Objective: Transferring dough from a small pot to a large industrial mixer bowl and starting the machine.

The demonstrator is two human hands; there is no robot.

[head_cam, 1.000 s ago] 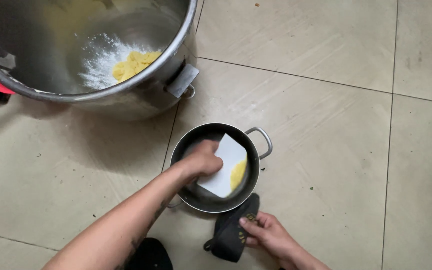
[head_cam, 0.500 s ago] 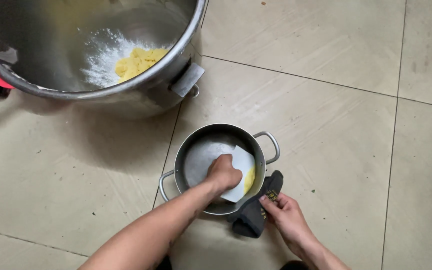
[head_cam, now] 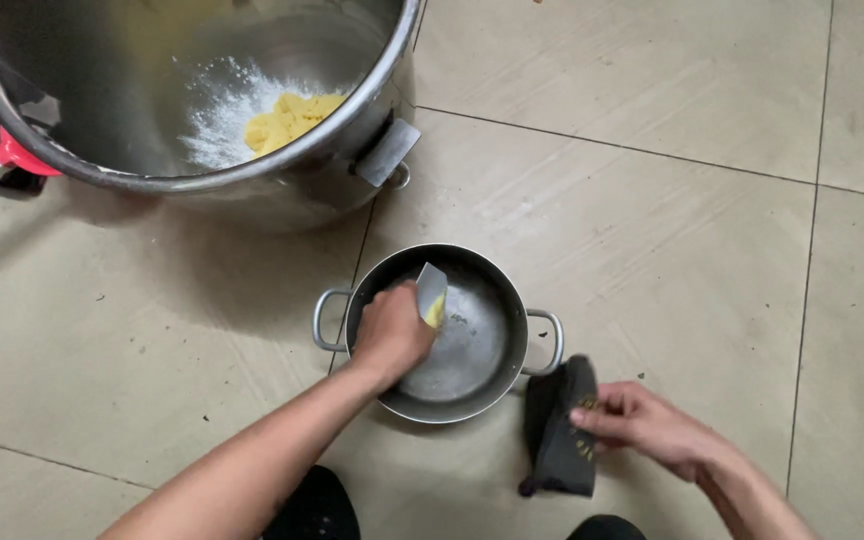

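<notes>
Left hand: your left hand (head_cam: pixel 389 335) is closed around a white scraper (head_cam: pixel 432 293), which stands on edge just right of and beyond your knuckles, yellow batter on its blade.
Small pot: the small pot (head_cam: pixel 472 400) sits on the tiled floor (head_cam: pixel 652 220); the scraper's edge rests inside it, at its left wall.
Right hand: your right hand (head_cam: pixel 647 428) pinches a dark cloth (head_cam: pixel 560 430) lying just right of the pot.
Far left: a large steel bowl (head_cam: pixel 352 160) holds flour and yellow dough (head_cam: pixel 287 118).
</notes>
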